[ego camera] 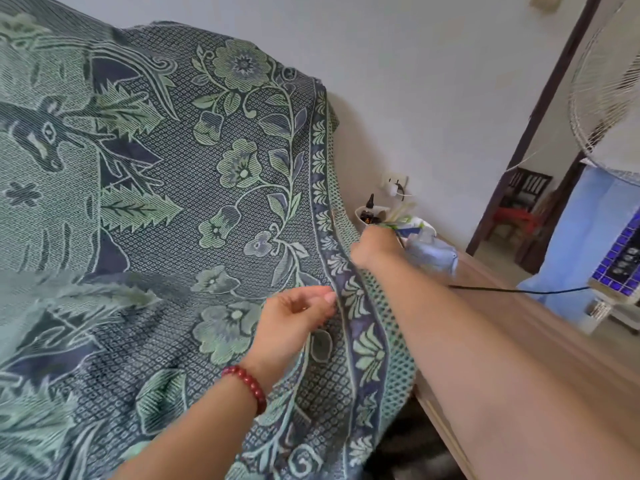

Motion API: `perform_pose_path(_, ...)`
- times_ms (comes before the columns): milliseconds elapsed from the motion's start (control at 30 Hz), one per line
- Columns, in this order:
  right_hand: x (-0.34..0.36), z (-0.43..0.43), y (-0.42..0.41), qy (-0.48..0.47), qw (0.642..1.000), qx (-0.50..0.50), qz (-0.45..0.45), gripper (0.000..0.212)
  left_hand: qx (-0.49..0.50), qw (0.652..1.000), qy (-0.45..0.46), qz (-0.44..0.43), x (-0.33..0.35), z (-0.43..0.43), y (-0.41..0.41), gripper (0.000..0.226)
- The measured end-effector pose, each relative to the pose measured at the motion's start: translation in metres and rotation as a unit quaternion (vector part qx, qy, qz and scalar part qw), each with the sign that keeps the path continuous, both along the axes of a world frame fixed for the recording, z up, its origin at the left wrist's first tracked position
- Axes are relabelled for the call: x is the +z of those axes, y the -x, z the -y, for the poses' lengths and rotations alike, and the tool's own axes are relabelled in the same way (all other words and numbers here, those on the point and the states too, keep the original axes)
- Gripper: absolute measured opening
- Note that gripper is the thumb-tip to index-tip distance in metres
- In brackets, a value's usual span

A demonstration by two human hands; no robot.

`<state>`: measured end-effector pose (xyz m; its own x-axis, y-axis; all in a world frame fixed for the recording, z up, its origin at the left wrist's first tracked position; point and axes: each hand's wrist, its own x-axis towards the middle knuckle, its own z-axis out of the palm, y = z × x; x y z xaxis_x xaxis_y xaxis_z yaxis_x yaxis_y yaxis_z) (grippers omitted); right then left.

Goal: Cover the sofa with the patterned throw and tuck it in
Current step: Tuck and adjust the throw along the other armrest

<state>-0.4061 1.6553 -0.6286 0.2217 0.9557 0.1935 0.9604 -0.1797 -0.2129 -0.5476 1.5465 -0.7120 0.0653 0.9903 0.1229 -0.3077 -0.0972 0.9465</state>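
The patterned throw (166, 209), woven in green and blue with flowers, leaves and a deer's head, is spread over the sofa's back and seat. The sofa itself is hidden beneath it. Along the right side the throw's border band of pale fan shapes is drawn up into a raised ridge, and its netted green edge hangs down beside a wooden side table (519, 323).

The right hand (372, 249) is reached out along that ridge and is seen from the back of the wrist. It is closed into a fist on the border, and the cloth is pulled up taut to it. The fingers themselves are hidden behind the fold.

The left hand (294, 320), with a red bead bracelet (247, 384) at its wrist, is held lower on the same ridge. Its fingers are curled in toward the palm and the thumb (329, 297) is laid against the raised band. Whether any cloth is caught between thumb and fingers cannot be told — only contact at the thumb tip is shown.

On the table, just past the right hand, a white cup (367, 216) with a dark bottle in it is stood near the wall, beside a crumpled pale blue bundle, blurred. A black cable (519, 290) is run across the tabletop. A standing fan (606, 91) is seen at the far right.
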Motion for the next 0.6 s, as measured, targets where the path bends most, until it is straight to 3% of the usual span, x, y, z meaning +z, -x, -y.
perform_pose_path(133, -0.009, -0.005, 0.025, -0.041, 0.998, 0.053, 0.018, 0.024, 0.020, 1.000, 0.012, -0.008, -0.006, -0.009, 0.024, 0.011)
perform_pose_path(267, -0.020, -0.006, 0.037, 0.016, 0.995, 0.046, 0.082, 0.009, 0.022, 0.999, 0.025, 0.018, -0.015, -0.011, 0.039, 0.024)
perform_pose_path(400, -0.024, -0.009, 0.037, 0.049, 0.992, 0.027, 0.111, 0.019, 0.036, 0.998, 0.029, -0.033, -0.023, -0.013, 0.050, 0.026)
perform_pose_path(600, -0.027, -0.019, 0.039, 0.027, 0.990, 0.054, 0.130, 0.019, 0.075, 0.990, 0.061, -0.098, -0.045, -0.018, 0.073, 0.022)
